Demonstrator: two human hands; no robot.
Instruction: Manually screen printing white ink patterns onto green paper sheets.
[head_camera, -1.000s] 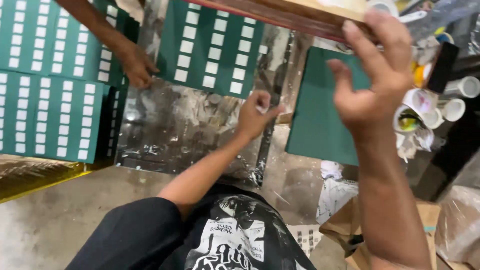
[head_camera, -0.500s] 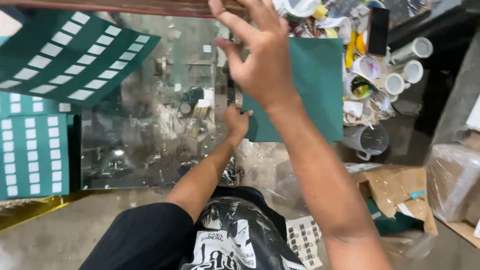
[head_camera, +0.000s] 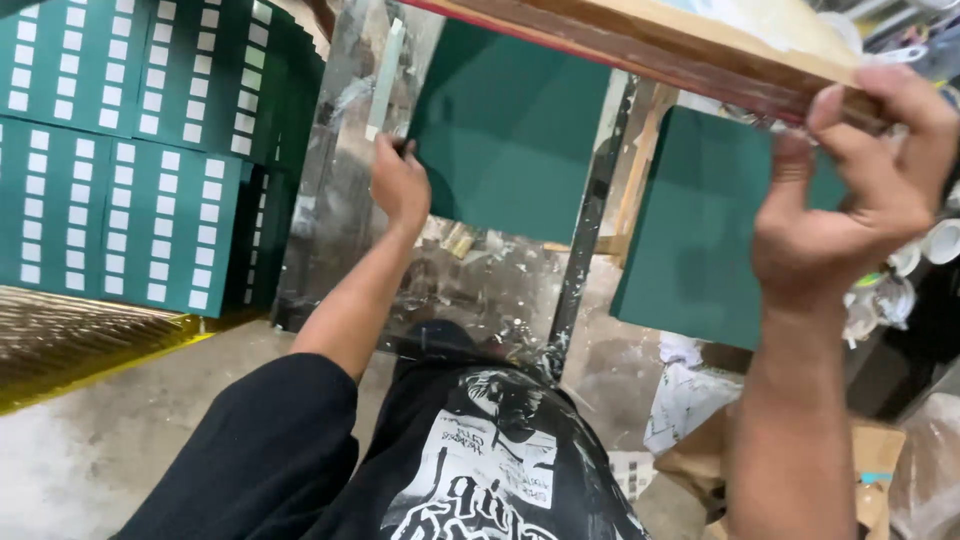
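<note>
My left hand (head_camera: 400, 185) grips the left edge of a plain dark green sheet (head_camera: 510, 130) lying on a shiny, paint-spattered work surface (head_camera: 340, 220). Raised at the upper right, my right hand (head_camera: 860, 190) holds the lower edge of a tilted wooden frame (head_camera: 650, 45) that hangs over the sheet. A second plain green stack (head_camera: 700, 230) sits to the right, partly hidden behind my right hand. Left of my left hand stand stacks of green sheets printed with rows of white rectangles (head_camera: 130, 160).
A dark metal bar (head_camera: 590, 230) runs down between the two plain green pieces. White cups and paint pots (head_camera: 920, 260) crowd the far right edge. Cardboard and crumpled paper (head_camera: 700, 420) lie on the floor at the lower right. A yellow-edged panel (head_camera: 90, 340) lies at left.
My left hand has taken hold of a green sheet on the work surface. My right hand moved right and now grips the frame's edge. The other person's arm at upper left is gone.
</note>
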